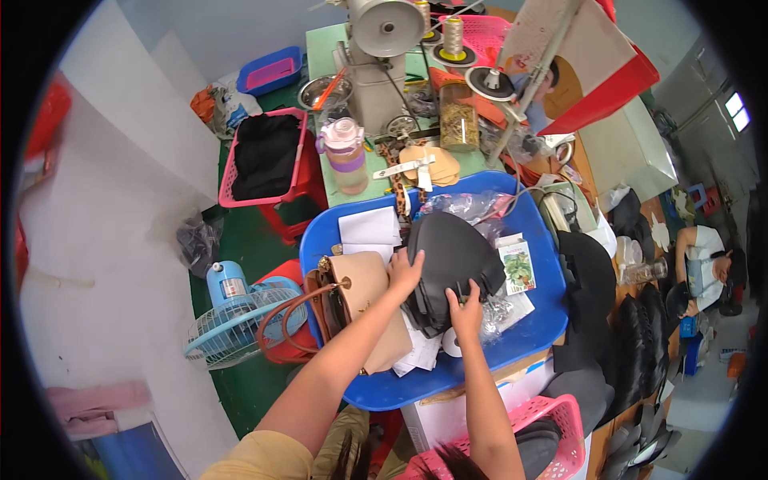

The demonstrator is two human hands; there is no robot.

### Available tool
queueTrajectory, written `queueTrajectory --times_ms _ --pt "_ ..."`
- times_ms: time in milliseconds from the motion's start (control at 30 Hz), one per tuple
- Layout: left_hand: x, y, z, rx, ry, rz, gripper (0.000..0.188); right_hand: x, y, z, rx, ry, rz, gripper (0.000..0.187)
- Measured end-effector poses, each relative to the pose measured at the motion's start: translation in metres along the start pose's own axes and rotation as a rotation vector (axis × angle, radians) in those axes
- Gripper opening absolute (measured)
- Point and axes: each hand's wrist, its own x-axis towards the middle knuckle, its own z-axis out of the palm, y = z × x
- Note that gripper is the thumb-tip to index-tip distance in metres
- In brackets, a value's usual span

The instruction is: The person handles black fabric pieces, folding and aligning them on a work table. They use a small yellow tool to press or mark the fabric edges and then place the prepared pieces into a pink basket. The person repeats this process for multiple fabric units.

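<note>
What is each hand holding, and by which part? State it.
Both hands, left hand and right hand, grip the stack of dark leather pieces: left at its left edge, right at its lower edge.

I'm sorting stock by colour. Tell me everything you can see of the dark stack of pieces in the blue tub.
The dark stack is a pile of black, curved, leather-like cut pieces, smooth and slightly glossy, fanned at the lower edge. It lies in the blue tub on white papers. The left hand presses its left edge; the right hand grips its lower edge.

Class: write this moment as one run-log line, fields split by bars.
left hand on black leather pieces | right hand gripping their lower edge | blue tub beneath | tan handbag beside
</note>
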Motion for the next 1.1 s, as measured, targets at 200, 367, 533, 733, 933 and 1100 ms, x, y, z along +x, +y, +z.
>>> queueTrajectory --times_ms 200,367,533,733,933,1100 --pt "-0.008 0.010 -0.003 -0.049 -0.006 -0.233 0.069 0.000 0.000 -0.004 -0.024 -0.111 0.015 0.077" --pt "-0.016 0.022 -0.002 -0.041 -0.029 -0.364 0.081 0.008 0.027 0.005 0.127 -0.082 0.000 0.083" --pt "0.003 0.022 -0.016 0.001 -0.178 -0.373 0.094 0.009 0.014 -0.004 0.028 -0.124 0.033 0.084" --pt "0.023 0.004 -0.020 -0.250 0.140 -0.268 0.088 0.002 -0.004 -0.018 -0.172 -0.177 -0.014 0.071" --pt "0.016 0.036 -0.034 -0.881 -0.530 -0.580 0.045 0.010 -0.023 -0.041 -0.245 0.117 0.013 0.044" --pt "-0.041 0.073 -0.029 -0.973 -0.992 -0.381 0.036 0.028 0.024 -0.059 0.387 0.181 0.209 0.041"
